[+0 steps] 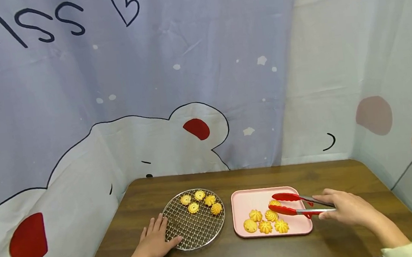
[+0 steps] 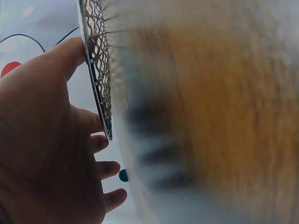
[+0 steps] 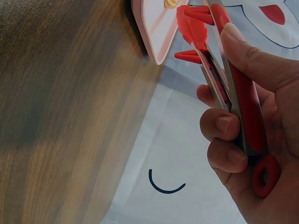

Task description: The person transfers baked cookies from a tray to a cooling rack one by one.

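Observation:
My right hand (image 1: 350, 209) grips red-tipped metal tongs (image 1: 283, 209), fingers curled round the handles in the right wrist view. The tong tips are spread over a pink tray (image 1: 249, 198), with one swirled cookie (image 1: 274, 202) between them; whether they touch it I cannot tell. Several more cookies (image 1: 266, 227) lie toward the tray's front. On the left, a round wire cooling rack (image 1: 195, 230) bears several cookies (image 1: 199, 195) at its back and right. My left hand (image 1: 154, 242) rests at the rack's left edge with fingers spread, thumb and forefinger touching the rim (image 2: 96, 79).
Rack and tray stand side by side on a brown wooden table (image 1: 279, 250), a narrow gap between them. A printed curtain (image 1: 199, 62) hangs behind the table and along both sides.

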### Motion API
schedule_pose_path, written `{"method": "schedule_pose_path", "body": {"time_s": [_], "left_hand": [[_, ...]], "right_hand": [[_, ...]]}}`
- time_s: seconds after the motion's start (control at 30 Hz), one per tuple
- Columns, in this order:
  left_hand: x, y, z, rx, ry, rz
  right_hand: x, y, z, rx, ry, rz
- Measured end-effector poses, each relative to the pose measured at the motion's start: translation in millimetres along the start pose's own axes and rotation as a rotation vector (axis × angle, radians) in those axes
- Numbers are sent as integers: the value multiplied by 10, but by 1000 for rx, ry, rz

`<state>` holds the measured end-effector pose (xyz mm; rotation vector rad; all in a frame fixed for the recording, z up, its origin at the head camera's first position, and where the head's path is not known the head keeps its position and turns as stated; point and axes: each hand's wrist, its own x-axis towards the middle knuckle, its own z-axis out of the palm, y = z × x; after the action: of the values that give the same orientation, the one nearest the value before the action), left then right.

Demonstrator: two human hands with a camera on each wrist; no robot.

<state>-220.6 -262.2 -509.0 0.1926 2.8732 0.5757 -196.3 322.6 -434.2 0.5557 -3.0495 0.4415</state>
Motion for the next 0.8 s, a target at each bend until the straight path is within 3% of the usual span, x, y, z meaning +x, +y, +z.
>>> {"method": "schedule_pose_path", "body": {"time_s": [0.8], "left_hand": [[30,-17,8,18,-1,-4]], "right_hand": [[26,19,18,-47,-6,12]]}}
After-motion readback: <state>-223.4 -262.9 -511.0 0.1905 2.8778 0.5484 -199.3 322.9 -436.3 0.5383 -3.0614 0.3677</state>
